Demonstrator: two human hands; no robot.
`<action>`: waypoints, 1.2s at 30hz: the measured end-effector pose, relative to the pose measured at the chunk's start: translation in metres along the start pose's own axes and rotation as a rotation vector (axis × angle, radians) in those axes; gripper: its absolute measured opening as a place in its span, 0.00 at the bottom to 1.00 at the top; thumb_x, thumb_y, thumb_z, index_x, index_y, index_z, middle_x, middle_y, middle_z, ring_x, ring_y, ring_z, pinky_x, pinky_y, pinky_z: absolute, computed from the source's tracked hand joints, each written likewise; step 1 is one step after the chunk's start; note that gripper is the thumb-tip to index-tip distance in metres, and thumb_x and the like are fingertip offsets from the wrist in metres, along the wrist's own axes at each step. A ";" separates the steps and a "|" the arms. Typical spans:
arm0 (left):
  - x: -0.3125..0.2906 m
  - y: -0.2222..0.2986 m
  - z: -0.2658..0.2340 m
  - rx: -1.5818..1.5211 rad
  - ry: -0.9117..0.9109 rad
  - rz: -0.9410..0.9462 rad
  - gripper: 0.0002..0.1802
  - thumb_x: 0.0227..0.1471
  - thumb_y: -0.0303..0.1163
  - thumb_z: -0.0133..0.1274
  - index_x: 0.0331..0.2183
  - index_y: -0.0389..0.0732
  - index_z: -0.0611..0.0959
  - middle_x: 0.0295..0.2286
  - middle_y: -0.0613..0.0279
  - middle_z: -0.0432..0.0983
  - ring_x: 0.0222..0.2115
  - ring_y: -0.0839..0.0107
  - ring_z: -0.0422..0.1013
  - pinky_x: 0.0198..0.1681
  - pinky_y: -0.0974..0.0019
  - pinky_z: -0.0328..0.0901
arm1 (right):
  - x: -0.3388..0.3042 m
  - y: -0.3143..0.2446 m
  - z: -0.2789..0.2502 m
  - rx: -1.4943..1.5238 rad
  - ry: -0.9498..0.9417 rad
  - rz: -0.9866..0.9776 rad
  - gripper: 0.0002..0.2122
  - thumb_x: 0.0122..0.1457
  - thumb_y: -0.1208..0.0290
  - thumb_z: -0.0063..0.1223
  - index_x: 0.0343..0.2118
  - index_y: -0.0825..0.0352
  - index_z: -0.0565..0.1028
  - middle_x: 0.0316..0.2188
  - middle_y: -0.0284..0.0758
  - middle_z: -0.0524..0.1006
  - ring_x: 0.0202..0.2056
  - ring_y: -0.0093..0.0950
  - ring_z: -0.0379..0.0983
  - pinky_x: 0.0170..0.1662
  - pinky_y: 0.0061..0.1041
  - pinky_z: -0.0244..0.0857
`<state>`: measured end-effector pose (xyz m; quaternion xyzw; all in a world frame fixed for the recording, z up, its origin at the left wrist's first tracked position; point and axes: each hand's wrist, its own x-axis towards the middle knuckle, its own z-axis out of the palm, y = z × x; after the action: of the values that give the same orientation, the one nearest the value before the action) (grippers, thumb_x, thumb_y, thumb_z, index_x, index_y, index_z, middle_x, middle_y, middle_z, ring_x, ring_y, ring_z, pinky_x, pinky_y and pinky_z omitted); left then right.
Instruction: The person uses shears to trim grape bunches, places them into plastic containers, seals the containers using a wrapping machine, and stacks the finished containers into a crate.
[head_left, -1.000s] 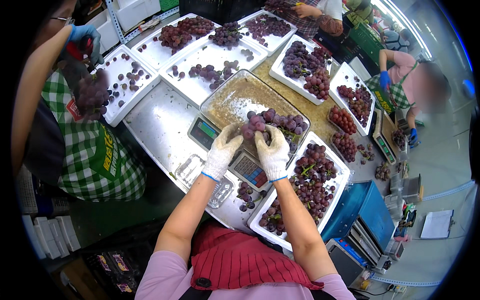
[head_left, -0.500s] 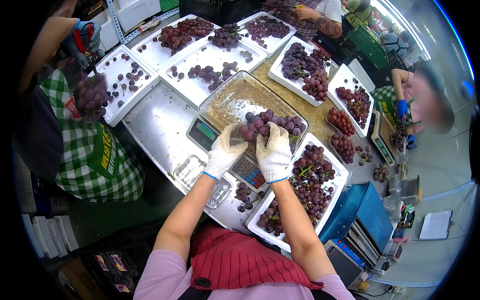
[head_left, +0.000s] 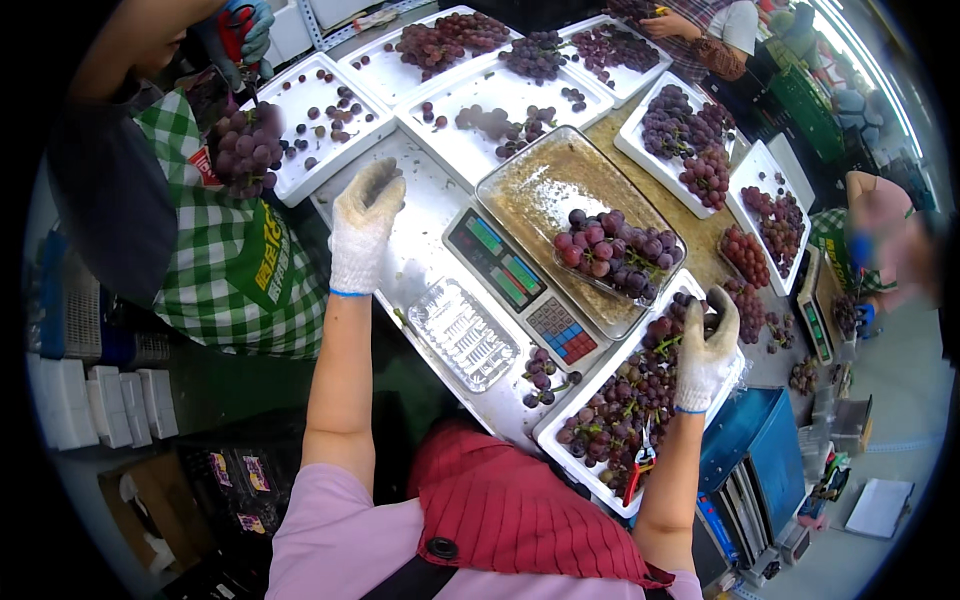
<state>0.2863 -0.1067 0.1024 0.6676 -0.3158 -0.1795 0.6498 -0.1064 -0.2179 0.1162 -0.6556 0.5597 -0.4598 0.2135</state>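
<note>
My left hand, in a white glove, hovers over the metal tabletop, its fingers loosely bent with nothing seen in them. My right hand, gloved too, is at the right side of a white tray of loose purple grapes; thumb and forefinger stand apart beside the fruit. Red-handled snips rest on that tray near my right forearm. A bunch of grapes in a clear box sits on the scale's metal pan. The scale's keypad and lit display face me.
An empty clear clamshell lies left of the scale, a small grape sprig below it. White grape trays line the far side. At left a co-worker in a checked apron holds grapes and red-handled cutters. Blue folders stand at right.
Both hands have let go of the grapes on the scale. My left hand has moved left and away, my right hand rightward to the near tray. The view has shifted.
</note>
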 end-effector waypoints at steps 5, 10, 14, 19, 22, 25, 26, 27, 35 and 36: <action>0.002 -0.011 0.007 0.053 -0.048 0.017 0.19 0.56 0.29 0.55 0.48 0.30 0.77 0.40 0.55 0.78 0.37 0.73 0.73 0.41 0.70 0.70 | -0.002 0.022 -0.011 -0.048 -0.053 -0.022 0.15 0.58 0.76 0.54 0.48 0.72 0.72 0.42 0.38 0.75 0.42 0.25 0.72 0.49 0.25 0.65; -0.005 -0.014 0.042 0.102 -0.188 0.051 0.17 0.55 0.29 0.55 0.45 0.30 0.79 0.38 0.55 0.78 0.36 0.73 0.74 0.40 0.70 0.71 | -0.004 0.025 -0.019 -0.105 -0.062 -0.043 0.13 0.57 0.76 0.54 0.45 0.71 0.73 0.39 0.39 0.77 0.40 0.27 0.74 0.48 0.26 0.67; -0.007 -0.027 0.075 0.142 -0.384 -0.071 0.20 0.53 0.32 0.54 0.44 0.29 0.79 0.40 0.48 0.79 0.42 0.64 0.75 0.48 0.66 0.67 | 0.008 0.042 -0.016 -0.051 -0.142 0.067 0.12 0.58 0.74 0.53 0.44 0.72 0.75 0.36 0.40 0.79 0.39 0.26 0.75 0.46 0.24 0.67; -0.006 -0.041 0.125 0.140 -0.650 -0.185 0.22 0.53 0.32 0.52 0.47 0.28 0.77 0.42 0.46 0.78 0.43 0.64 0.75 0.50 0.67 0.65 | 0.031 0.070 0.003 0.187 -0.308 0.337 0.14 0.58 0.71 0.51 0.45 0.72 0.76 0.35 0.36 0.79 0.35 0.22 0.74 0.40 0.21 0.68; 0.004 -0.059 0.146 0.131 -0.779 -0.177 0.24 0.51 0.24 0.50 0.51 0.25 0.72 0.39 0.52 0.77 0.36 0.68 0.76 0.40 0.68 0.72 | 0.043 0.071 0.014 0.196 -0.400 0.447 0.14 0.58 0.71 0.52 0.45 0.72 0.77 0.33 0.34 0.79 0.32 0.20 0.73 0.36 0.19 0.68; 0.006 -0.043 0.157 0.043 -0.912 -0.389 0.26 0.50 0.23 0.50 0.52 0.24 0.70 0.42 0.50 0.75 0.37 0.67 0.76 0.41 0.66 0.74 | 0.049 0.092 0.026 0.076 -0.422 0.274 0.14 0.56 0.71 0.53 0.44 0.72 0.77 0.33 0.37 0.80 0.31 0.22 0.75 0.35 0.22 0.68; 0.009 -0.048 0.160 0.042 -0.925 -0.384 0.27 0.51 0.24 0.50 0.53 0.24 0.70 0.43 0.49 0.75 0.37 0.66 0.76 0.42 0.65 0.74 | 0.052 0.097 0.028 0.056 -0.434 0.254 0.15 0.55 0.71 0.54 0.44 0.72 0.77 0.33 0.38 0.80 0.31 0.22 0.75 0.35 0.22 0.68; 0.011 -0.052 0.161 0.041 -0.935 -0.383 0.27 0.51 0.24 0.50 0.53 0.24 0.69 0.44 0.49 0.74 0.38 0.66 0.76 0.42 0.65 0.74 | 0.055 0.094 0.030 0.036 -0.451 0.234 0.15 0.55 0.70 0.54 0.43 0.72 0.77 0.32 0.39 0.81 0.31 0.23 0.76 0.35 0.23 0.69; 0.026 -0.060 0.165 -0.176 -1.009 -0.641 0.27 0.53 0.25 0.49 0.54 0.23 0.66 0.44 0.47 0.73 0.39 0.62 0.77 0.43 0.60 0.75 | 0.078 0.076 0.032 -0.077 -0.633 0.410 0.13 0.50 0.68 0.56 0.37 0.70 0.79 0.23 0.36 0.79 0.23 0.24 0.73 0.28 0.25 0.67; 0.026 -0.061 0.167 -0.198 -1.002 -0.672 0.27 0.54 0.26 0.49 0.53 0.23 0.66 0.43 0.47 0.74 0.38 0.61 0.77 0.42 0.59 0.75 | 0.081 0.079 0.032 -0.095 -0.649 0.414 0.12 0.50 0.68 0.56 0.36 0.70 0.79 0.22 0.36 0.78 0.23 0.24 0.73 0.28 0.25 0.67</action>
<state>0.2083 -0.2529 0.0316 0.5016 -0.3372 -0.6954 0.3888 -0.1257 -0.3230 0.0673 -0.6493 0.6041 -0.1492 0.4373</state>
